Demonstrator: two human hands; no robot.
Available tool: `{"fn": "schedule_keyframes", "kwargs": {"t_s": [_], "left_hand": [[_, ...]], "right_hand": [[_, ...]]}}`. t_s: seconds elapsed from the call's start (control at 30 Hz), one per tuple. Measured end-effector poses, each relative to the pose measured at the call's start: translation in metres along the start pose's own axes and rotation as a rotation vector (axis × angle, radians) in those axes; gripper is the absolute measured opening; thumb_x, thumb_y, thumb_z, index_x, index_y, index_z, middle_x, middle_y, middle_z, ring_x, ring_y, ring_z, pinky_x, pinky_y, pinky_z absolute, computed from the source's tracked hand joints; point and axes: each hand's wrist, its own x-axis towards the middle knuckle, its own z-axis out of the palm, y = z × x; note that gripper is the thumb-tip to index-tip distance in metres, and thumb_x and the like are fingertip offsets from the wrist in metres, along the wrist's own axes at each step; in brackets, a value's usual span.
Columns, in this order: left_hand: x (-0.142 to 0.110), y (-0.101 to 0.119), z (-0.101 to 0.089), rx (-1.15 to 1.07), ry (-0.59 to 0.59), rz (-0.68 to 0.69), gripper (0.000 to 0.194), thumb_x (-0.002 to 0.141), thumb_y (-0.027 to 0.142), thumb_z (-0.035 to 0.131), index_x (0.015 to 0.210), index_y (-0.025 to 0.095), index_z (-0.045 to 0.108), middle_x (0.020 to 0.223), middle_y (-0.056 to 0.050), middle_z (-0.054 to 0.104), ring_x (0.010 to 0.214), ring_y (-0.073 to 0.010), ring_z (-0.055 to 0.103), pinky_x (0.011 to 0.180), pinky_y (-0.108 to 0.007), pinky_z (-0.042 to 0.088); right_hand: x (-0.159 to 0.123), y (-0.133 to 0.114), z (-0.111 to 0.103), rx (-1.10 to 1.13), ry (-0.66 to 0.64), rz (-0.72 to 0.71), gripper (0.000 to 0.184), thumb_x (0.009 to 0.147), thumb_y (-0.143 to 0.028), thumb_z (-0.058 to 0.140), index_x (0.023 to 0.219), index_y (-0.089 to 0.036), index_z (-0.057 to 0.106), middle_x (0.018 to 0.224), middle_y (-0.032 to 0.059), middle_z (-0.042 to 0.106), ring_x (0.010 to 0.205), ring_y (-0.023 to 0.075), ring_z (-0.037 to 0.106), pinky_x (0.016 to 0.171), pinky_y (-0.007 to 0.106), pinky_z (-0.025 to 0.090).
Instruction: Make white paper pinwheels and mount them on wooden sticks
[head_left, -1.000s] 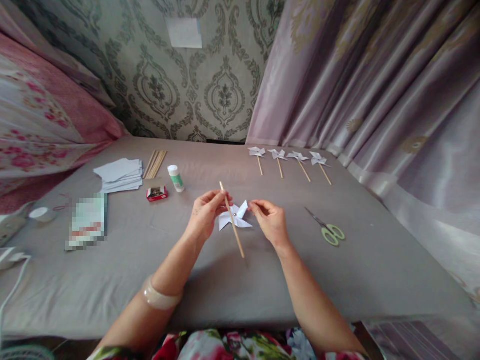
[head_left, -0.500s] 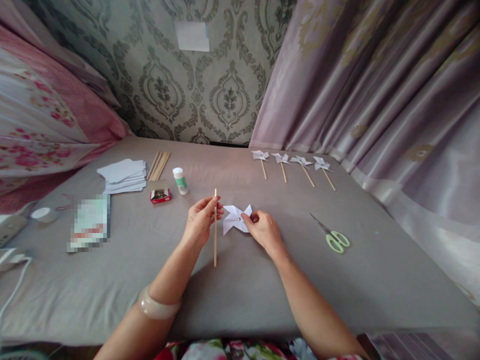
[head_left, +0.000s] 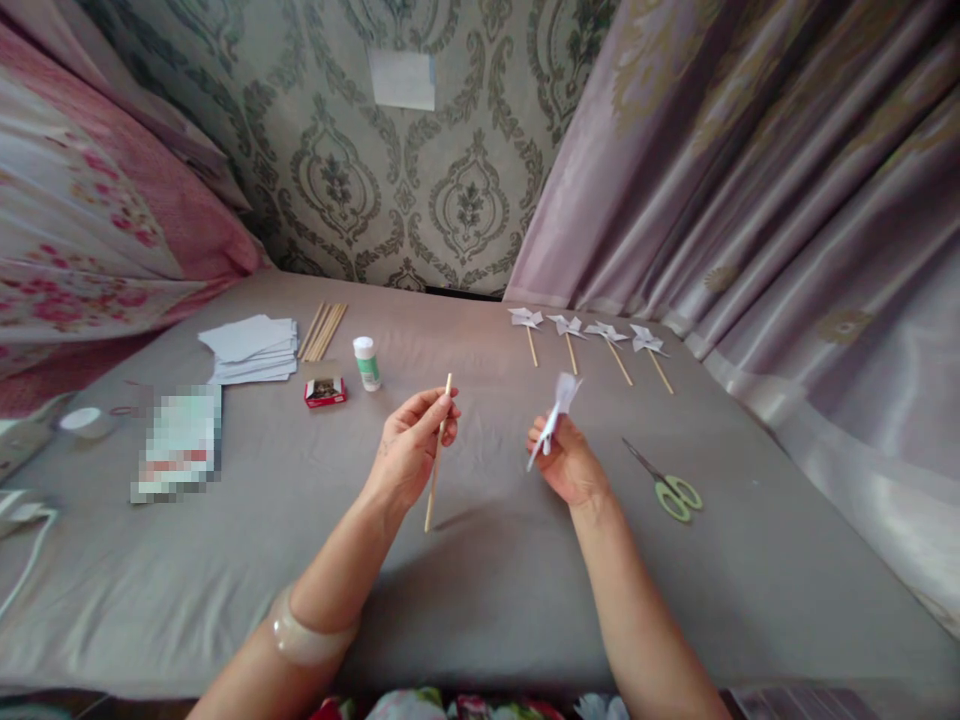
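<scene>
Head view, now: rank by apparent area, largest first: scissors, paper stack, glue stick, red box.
1. Paper stack
2. Scissors
3. Glue stick and red box: too alike to rank; one is taller, the other wider.

The scissors lie nearer the camera than the stack, yet look smaller.

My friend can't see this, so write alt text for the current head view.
A person's left hand holds a wooden stick, the right hand a separate white paper pinwheel, over a gray cloth. Four stick-mounted pinwheels lie at the back right, green-handled scissors nearer; stacked paper lies to the left.
</scene>
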Motion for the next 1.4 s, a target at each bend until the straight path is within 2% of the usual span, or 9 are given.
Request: {"fn": "schedule_keyframes", "kwargs": {"t_s": [0.1, 0.17, 0.33, 0.43, 0.6, 0.83, 1.03, 1.27, 1.4], "left_hand": [[-0.011, -0.002, 0.01, 0.033, -0.07, 0.011, 0.026, 0.067, 0.029, 0.076, 0.086, 0.014, 0.067, 0.067, -0.001, 0.063, 0.049, -0.005, 0.05, 0.045, -0.017, 0.035], [-0.02, -0.006, 0.017, 0.076, -0.12, 0.016, 0.024, 0.068, 0.029, 0.076, 0.084, 0.015, 0.067, 0.065, 0.0, 0.063, 0.05, -0.0058, 0.051, 0.045, -0.017, 0.037], [-0.043, -0.017, 0.033, 0.17, -0.292, -0.024, 0.023, 0.071, 0.033, 0.073, 0.082, 0.013, 0.068, 0.06, -0.002, 0.062, 0.051, -0.01, 0.053, 0.044, -0.021, 0.043], [-0.05, -0.019, 0.036, 0.195, -0.307, -0.031, 0.022, 0.072, 0.034, 0.072, 0.081, 0.014, 0.07, 0.067, -0.004, 0.065, 0.056, -0.0117, 0.057, 0.048, -0.022, 0.045], [-0.05, -0.02, 0.034, 0.332, -0.237, 0.06, 0.016, 0.072, 0.031, 0.072, 0.078, 0.017, 0.073, 0.075, -0.004, 0.067, 0.07, -0.0143, 0.059, 0.069, -0.026, 0.047], [-0.048, -0.017, 0.034, 0.434, -0.174, 0.138, 0.013, 0.072, 0.031, 0.072, 0.078, 0.019, 0.074, 0.074, -0.004, 0.069, 0.068, -0.0148, 0.055, 0.069, -0.027, 0.044], [-0.045, -0.02, 0.029, 0.447, -0.132, 0.113, 0.016, 0.074, 0.033, 0.07, 0.078, 0.019, 0.074, 0.078, -0.005, 0.07, 0.075, -0.0169, 0.058, 0.075, -0.028, 0.044], [-0.045, -0.022, 0.029, 0.451, -0.133, 0.101, 0.015, 0.073, 0.032, 0.071, 0.079, 0.019, 0.074, 0.079, -0.005, 0.071, 0.077, -0.0172, 0.059, 0.076, -0.028, 0.044], [-0.046, -0.02, 0.031, 0.462, -0.14, 0.1, 0.015, 0.074, 0.032, 0.07, 0.08, 0.02, 0.074, 0.079, -0.005, 0.071, 0.077, -0.0171, 0.058, 0.076, -0.028, 0.043]], "right_hand": [[-0.006, 0.001, 0.007, 0.24, -0.127, 0.102, 0.031, 0.06, -0.03, 0.081, 0.066, -0.022, 0.052, 0.055, -0.0097, 0.044, 0.047, 0.0052, 0.04, 0.047, 0.017, 0.038], [-0.009, 0.007, 0.011, 0.298, -0.182, 0.137, 0.031, 0.065, -0.031, 0.078, 0.065, -0.022, 0.048, 0.053, -0.0097, 0.038, 0.046, 0.0055, 0.036, 0.046, 0.017, 0.037], [-0.013, 0.022, 0.014, 0.224, -0.312, 0.157, 0.036, 0.07, -0.036, 0.07, 0.06, -0.022, 0.039, 0.052, -0.0085, 0.03, 0.043, 0.0091, 0.031, 0.037, 0.02, 0.035], [-0.012, 0.023, 0.015, 0.208, -0.378, 0.175, 0.041, 0.066, -0.04, 0.072, 0.056, -0.022, 0.036, 0.052, -0.0084, 0.028, 0.042, 0.0096, 0.029, 0.033, 0.02, 0.031], [-0.01, 0.022, 0.02, 0.175, -0.271, 0.12, 0.048, 0.057, -0.038, 0.078, 0.05, -0.021, 0.033, 0.05, -0.0081, 0.021, 0.045, 0.0084, 0.028, 0.042, 0.019, 0.034], [-0.012, 0.025, 0.019, 0.031, -0.218, 0.094, 0.048, 0.057, -0.044, 0.076, 0.049, -0.022, 0.034, 0.051, -0.0069, 0.024, 0.05, 0.0111, 0.034, 0.055, 0.027, 0.041], [-0.012, 0.028, 0.016, 0.04, -0.215, 0.096, 0.047, 0.053, -0.051, 0.077, 0.053, -0.024, 0.039, 0.052, -0.0072, 0.028, 0.053, 0.0117, 0.037, 0.058, 0.028, 0.04], [-0.013, 0.027, 0.016, 0.077, -0.247, 0.098, 0.037, 0.056, -0.043, 0.078, 0.055, -0.024, 0.046, 0.053, -0.0077, 0.032, 0.054, 0.0107, 0.04, 0.061, 0.027, 0.04], [-0.012, 0.027, 0.018, 0.056, -0.227, 0.096, 0.039, 0.052, -0.045, 0.079, 0.054, -0.024, 0.046, 0.052, -0.0078, 0.032, 0.052, 0.0111, 0.04, 0.061, 0.028, 0.041]]}}
